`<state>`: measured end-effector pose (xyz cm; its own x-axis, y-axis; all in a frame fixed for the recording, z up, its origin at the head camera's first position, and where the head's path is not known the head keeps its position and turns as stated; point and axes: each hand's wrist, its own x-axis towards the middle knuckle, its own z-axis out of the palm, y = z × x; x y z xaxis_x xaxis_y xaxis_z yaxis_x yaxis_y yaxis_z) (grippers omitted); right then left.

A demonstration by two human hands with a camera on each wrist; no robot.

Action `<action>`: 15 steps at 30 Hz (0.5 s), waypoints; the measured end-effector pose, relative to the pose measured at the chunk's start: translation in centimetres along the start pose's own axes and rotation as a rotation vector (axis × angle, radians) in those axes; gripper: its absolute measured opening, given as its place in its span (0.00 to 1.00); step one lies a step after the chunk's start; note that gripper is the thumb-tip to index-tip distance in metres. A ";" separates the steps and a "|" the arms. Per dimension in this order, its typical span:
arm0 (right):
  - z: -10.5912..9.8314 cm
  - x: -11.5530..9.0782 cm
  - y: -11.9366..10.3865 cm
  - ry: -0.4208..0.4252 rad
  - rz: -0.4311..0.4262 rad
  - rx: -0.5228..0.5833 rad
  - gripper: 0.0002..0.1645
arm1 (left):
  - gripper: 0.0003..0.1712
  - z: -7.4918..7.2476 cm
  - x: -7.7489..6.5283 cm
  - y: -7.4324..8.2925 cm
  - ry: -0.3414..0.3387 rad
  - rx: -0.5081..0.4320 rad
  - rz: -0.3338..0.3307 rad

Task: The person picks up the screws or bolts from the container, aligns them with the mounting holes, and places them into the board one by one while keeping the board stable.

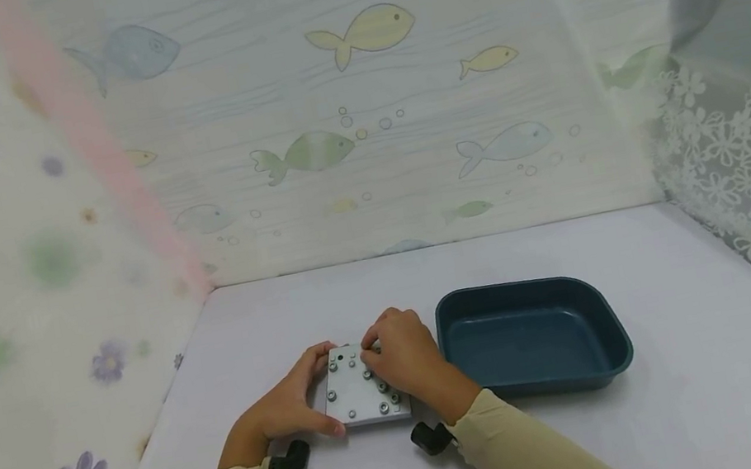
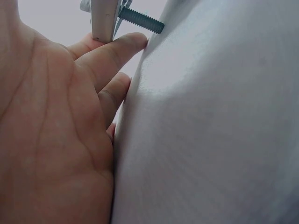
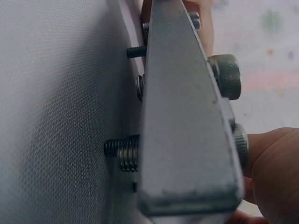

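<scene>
A silver metal plate (image 1: pixel 358 393) with several socket-head bolts in it stands slightly raised on the white table. My left hand (image 1: pixel 290 405) holds its left side, fingers at the far corner and thumb at the near one. My right hand (image 1: pixel 404 351) is over the plate's far right part with its fingers curled, pinching a bolt (image 3: pixel 242 147) by its head; the head view hides most of that bolt. Threaded bolt ends stick out under the plate in the right wrist view. The left wrist view shows one dark threaded shank (image 2: pixel 142 21) beneath the plate, near the left fingers.
A dark blue rectangular tray (image 1: pixel 541 385) stands on the table just right of my right hand. White tablecloth (image 1: pixel 676 315) covers the table. Printed curtains (image 1: pixel 398 147) with fish and flowers enclose the back and sides.
</scene>
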<state>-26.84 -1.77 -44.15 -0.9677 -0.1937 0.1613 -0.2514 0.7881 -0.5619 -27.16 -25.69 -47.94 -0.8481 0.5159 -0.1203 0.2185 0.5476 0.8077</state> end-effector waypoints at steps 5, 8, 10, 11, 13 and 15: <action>-0.4 0.0 -0.3 -0.010 0.002 -0.005 0.08 | 0.75 0.0 0.0 -0.2 -0.011 -0.010 0.009; -1.4 0.0 -0.5 -0.020 -0.006 -0.016 0.10 | 0.72 -0.2 0.1 -0.3 -0.022 -0.017 0.021; -2.4 0.0 -0.6 -0.022 -0.018 -0.026 0.11 | 0.69 -0.5 0.2 -0.3 -0.021 -0.031 0.028; -3.1 0.0 -0.6 -0.027 -0.027 -0.029 0.12 | 0.67 -0.7 0.2 -0.3 -0.019 -0.039 0.028; -4.6 -0.2 -0.2 -0.028 -0.047 -0.038 0.12 | 0.63 -1.1 0.1 0.0 -0.013 -0.048 0.029; -6.5 -0.5 0.7 -0.023 -0.057 -0.049 0.13 | 0.59 -1.5 0.1 0.4 -0.002 -0.045 0.021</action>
<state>-26.42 2.65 -39.35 -0.9521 -0.2522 0.1728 -0.3056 0.8031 -0.5115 -27.83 -26.40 -46.76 -0.8426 0.5284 -0.1040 0.2143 0.5061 0.8354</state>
